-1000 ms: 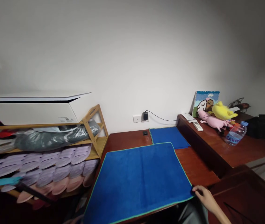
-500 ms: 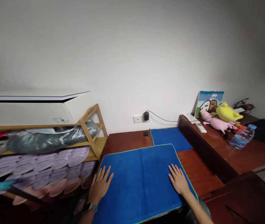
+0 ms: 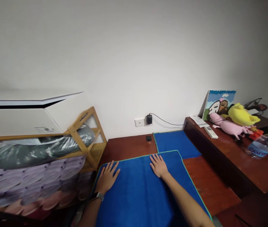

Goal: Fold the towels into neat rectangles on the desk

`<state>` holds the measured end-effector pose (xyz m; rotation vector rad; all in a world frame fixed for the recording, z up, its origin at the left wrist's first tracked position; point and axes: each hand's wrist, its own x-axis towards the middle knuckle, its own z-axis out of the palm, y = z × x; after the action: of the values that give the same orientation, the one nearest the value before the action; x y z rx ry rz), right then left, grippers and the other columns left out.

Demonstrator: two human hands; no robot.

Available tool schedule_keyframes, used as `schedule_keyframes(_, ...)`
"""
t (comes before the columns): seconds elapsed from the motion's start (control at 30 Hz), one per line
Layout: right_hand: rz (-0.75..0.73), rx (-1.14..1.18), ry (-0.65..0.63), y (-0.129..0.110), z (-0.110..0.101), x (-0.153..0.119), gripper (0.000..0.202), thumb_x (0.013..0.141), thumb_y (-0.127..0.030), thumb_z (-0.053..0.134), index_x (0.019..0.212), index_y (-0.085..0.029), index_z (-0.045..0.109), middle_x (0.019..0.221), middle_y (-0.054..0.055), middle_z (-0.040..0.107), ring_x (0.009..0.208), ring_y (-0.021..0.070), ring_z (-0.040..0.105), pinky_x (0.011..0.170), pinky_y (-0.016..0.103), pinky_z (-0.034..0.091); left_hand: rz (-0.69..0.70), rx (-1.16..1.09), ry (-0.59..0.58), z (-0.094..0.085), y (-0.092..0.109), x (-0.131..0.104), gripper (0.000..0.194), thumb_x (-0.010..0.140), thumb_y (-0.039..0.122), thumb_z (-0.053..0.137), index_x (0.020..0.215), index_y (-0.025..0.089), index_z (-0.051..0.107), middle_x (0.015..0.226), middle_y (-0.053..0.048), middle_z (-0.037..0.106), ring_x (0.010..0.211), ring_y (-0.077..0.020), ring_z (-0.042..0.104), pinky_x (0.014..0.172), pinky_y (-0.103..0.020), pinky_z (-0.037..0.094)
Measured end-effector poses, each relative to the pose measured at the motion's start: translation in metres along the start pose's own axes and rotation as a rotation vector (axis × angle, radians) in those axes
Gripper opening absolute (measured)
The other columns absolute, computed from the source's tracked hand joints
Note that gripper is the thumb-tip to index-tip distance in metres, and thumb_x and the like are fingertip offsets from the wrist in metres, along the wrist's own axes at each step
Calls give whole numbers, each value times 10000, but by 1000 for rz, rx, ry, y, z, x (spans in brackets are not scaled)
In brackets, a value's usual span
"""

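Observation:
A large blue cloth [image 3: 138, 192] with a light green edge lies spread on the brown wooden desk [image 3: 126, 145]. Fingers apart, my left hand [image 3: 106, 178] rests flat at the cloth's left edge, near its far corner. My right hand [image 3: 158, 165] is laid flat by the far edge, right of the middle, with the fingers slightly spread. Neither hand grips anything. Behind the large cloth, toward the wall, lies a smaller blue cloth [image 3: 176, 143], partly covered by the large one.
At left stands a wooden rack [image 3: 90, 151] holding a white box [image 3: 22, 121], a plastic-wrapped bundle [image 3: 41, 149] and purple slippers [image 3: 51, 173]. On the raised ledge at right [image 3: 237, 157] are a remote [image 3: 211, 132], plush toys [image 3: 229, 126] and a water bottle [image 3: 265, 145]. A plugged-in charger [image 3: 149, 119] trails a cord.
My right hand has slid left and away from me, from the cloth's right side to its far edge. My left hand stays at the left edge. The view has shifted slightly.

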<state>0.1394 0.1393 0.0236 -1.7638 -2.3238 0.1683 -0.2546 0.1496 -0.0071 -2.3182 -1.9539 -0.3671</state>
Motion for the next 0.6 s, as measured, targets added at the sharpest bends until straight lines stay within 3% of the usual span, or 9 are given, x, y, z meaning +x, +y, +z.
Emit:
schedule_keyframes(0.2,174,-71,-28,101,-16,-24,638,1148,-482,278,1735,-241,335,1795,47,291,1677,283,264,1357,520,244,31,63,8,11,-28,-4,673,1067,630,379,1646,309,501,1746,-112,466,1604,-348,445,1300,-597,346)
schedule_keyframes(0.33,292,-93,-26,143,-25,-35,677,1146,-470,214,1742,-161,303,1796,89,281,1681,261,252,1367,484,227,38,57,-21,9,-34,-3,673,1064,622,402,1647,302,499,1743,-115,468,1606,-354,444,1301,-590,352)
schedule_keyframes(0.47,317,-106,-13,135,-28,-30,682,1140,-453,204,1726,-134,345,1780,110,324,1674,279,275,1368,520,213,56,43,-17,0,-22,3,661,1068,609,405,1618,269,547,1703,-143,522,1585,-374,472,1294,-619,359)
schedule_keyframes(0.53,245,-98,38,108,-24,-23,673,1142,-451,212,1714,-139,381,1770,114,348,1674,287,275,1369,529,203,113,12,42,-1,8,10,635,1092,568,374,1616,256,549,1696,-145,532,1589,-359,469,1305,-608,350)
schedule_keyframes(0.6,104,-59,103,68,-16,-14,658,1149,-460,222,1712,-166,392,1770,95,355,1677,272,269,1371,504,200,210,-46,90,2,55,18,594,1116,523,342,1627,287,530,1710,-111,523,1598,-317,459,1320,-568,343)
